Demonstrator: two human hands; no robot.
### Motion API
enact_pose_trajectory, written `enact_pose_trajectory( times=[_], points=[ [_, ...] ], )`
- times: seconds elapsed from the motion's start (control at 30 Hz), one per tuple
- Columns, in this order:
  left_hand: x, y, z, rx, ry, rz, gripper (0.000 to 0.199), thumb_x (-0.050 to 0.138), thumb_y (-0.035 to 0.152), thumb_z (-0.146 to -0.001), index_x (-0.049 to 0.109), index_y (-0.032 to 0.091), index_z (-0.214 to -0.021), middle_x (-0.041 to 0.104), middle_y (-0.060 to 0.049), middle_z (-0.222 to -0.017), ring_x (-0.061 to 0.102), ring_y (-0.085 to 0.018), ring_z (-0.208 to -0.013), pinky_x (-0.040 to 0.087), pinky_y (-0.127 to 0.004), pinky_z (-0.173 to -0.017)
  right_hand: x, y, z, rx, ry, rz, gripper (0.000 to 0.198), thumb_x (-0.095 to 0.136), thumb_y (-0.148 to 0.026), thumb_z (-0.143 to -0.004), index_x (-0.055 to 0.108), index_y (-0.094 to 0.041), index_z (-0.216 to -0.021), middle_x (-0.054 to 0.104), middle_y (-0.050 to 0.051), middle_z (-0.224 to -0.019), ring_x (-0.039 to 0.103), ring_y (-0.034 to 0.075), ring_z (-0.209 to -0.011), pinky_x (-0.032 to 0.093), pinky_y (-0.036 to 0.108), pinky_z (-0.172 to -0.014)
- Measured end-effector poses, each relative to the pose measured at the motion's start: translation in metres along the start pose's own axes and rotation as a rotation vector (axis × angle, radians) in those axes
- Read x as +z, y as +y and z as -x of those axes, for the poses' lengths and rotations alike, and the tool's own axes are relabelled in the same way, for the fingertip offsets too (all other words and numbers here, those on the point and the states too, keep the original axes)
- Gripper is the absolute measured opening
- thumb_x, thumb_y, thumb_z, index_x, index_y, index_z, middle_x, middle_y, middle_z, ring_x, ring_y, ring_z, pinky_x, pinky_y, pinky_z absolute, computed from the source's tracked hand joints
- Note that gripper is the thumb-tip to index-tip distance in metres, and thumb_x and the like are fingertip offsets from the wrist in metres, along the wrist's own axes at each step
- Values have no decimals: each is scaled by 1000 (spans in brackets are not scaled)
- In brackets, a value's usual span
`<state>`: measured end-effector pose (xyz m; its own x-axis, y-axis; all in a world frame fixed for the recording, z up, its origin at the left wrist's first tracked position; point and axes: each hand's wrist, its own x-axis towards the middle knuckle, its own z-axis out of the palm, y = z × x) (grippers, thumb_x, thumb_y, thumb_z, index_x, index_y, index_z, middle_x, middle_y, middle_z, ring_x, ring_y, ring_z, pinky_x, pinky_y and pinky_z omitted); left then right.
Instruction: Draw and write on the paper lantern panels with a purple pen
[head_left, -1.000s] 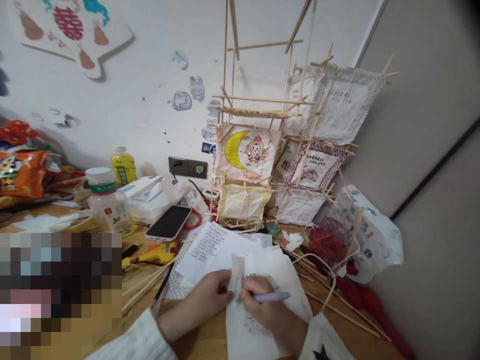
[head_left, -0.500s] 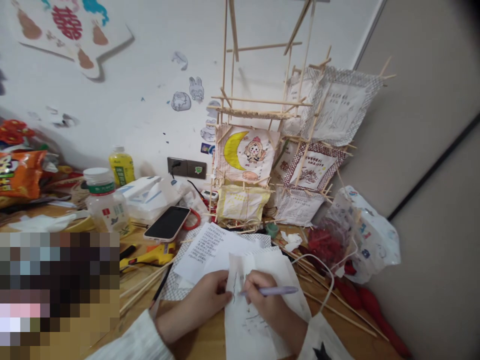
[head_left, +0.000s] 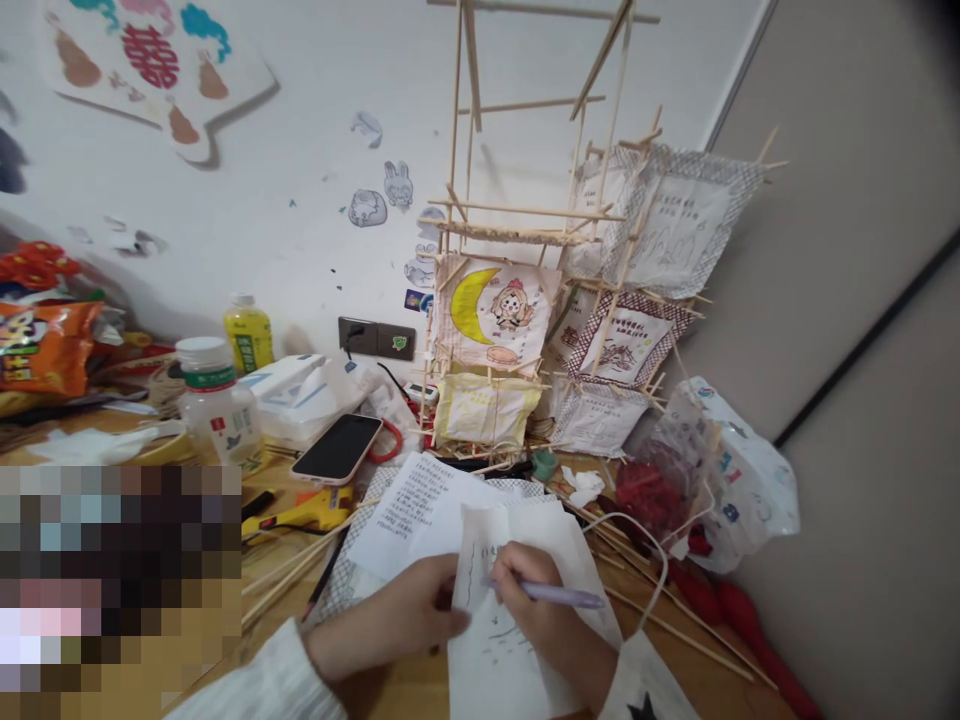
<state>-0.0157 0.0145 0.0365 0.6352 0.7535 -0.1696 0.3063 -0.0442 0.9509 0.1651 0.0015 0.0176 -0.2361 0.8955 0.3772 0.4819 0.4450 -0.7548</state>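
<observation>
My right hand [head_left: 529, 590] grips a light purple pen [head_left: 562, 594], its tip end over a white paper sheet [head_left: 480, 690]. The sheet bears a wavy vertical line, a few written characters near its top and short dark strokes lower down. At the sheet's left edge, my left hand [head_left: 401, 610] is closed, with the thumb on the paper and the other fingers curled, partly hidden. Beneath and behind lies a page of handwritten lines [head_left: 412, 510], on top of a cross-hatched patterned sheet [head_left: 352, 560].
Behind the papers stands a wooden-stick frame [head_left: 525, 236] with drawn panels. On the left are a phone [head_left: 337, 447], a yellow glue gun [head_left: 307, 512], a white-capped bottle [head_left: 214, 410] and a tissue pack [head_left: 289, 400]. Loose sticks [head_left: 690, 625] and a plastic bag [head_left: 750, 480] lie right.
More pen marks show near the top of the sheet. My right hand and the pen have shifted slightly right; my left hand stays by the paper's edge. The view has tilted a little.
</observation>
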Motion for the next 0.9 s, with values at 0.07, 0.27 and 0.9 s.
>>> enact_pose_trajectory(
  times=[0.07, 0.27, 0.9],
  points=[
    [2, -2, -1, -7, 23, 5, 36, 50, 21, -59, 56, 13, -93, 56, 2, -69, 52, -13, -51, 41, -21, -43, 0, 0, 0, 10, 13, -26, 26, 40, -23, -80, 40, -19, -54, 46, -2, -54, 46, 12, -54, 33, 22, -51],
    [4, -5, -8, -9, 118, 36, 33, 44, 27, -57, 52, 13, -85, 55, 0, -68, 54, -16, -55, 44, -24, -43, 5, 6, -2, -32, -46, -115, 23, 42, -22, -80, 44, -19, -57, 47, -3, -54, 47, 11, -54, 34, 21, -52],
    [6, -11, -9, 4, 164, 0, 32, 43, 23, -56, 55, 15, -85, 58, -1, -72, 54, -14, -52, 41, -21, -39, 11, 13, -3, -116, -77, 44, 24, 44, -21, -80, 35, -19, -59, 42, -4, -56, 42, 10, -55, 26, 22, -53]
  ],
)
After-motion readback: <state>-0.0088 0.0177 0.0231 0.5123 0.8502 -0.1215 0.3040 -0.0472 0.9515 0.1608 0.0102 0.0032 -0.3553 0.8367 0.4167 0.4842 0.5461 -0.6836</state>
